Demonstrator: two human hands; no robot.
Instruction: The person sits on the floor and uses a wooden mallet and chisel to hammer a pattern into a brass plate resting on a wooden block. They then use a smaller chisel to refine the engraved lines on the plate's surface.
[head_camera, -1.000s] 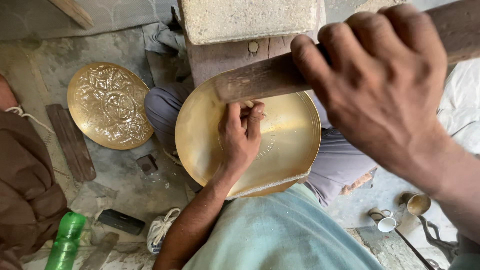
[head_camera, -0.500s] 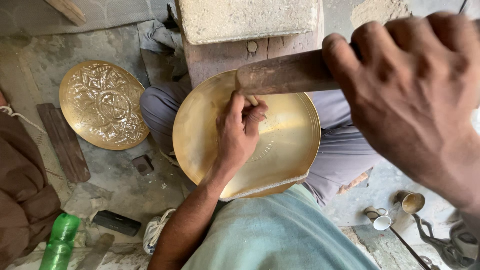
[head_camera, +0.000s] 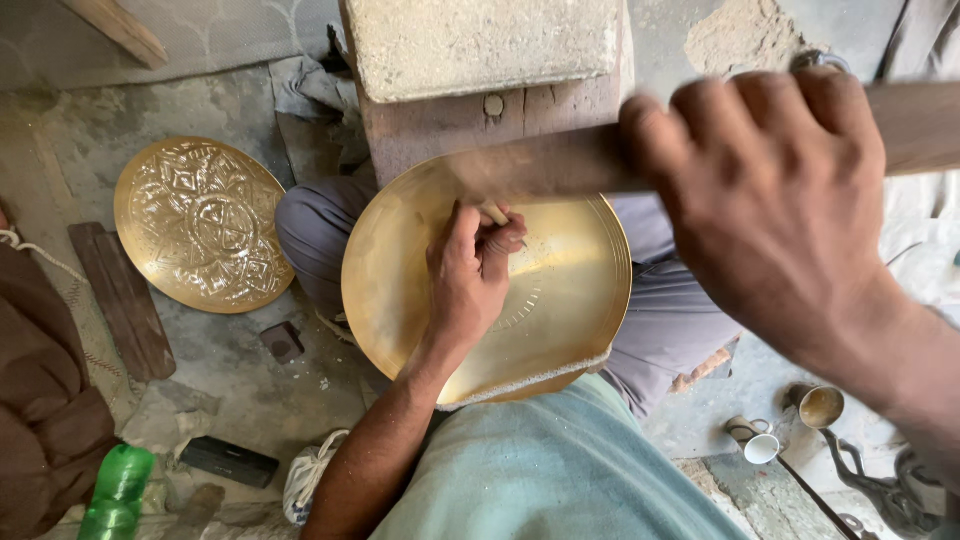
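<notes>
A round brass plate (head_camera: 570, 300) rests tilted on my lap, its face smooth with a short row of fine marks near the middle. My left hand (head_camera: 470, 275) lies on the plate and pinches a thin chisel (head_camera: 497, 213) upright against the metal. My right hand (head_camera: 770, 200), close to the camera and blurred, grips a long wooden mallet (head_camera: 560, 165) whose far end hangs just above the chisel's top.
A finished embossed brass plate (head_camera: 205, 222) lies on the floor at left beside a wooden slat (head_camera: 125, 300). A stone block (head_camera: 480, 45) sits on a wooden stand ahead. A green bottle (head_camera: 118, 490), small cups (head_camera: 820, 405) and metal tools (head_camera: 880, 480) lie about.
My right hand has swung the mallet from right to left and down toward the chisel, now blurred. The left hand stays on the plate with the chisel.
</notes>
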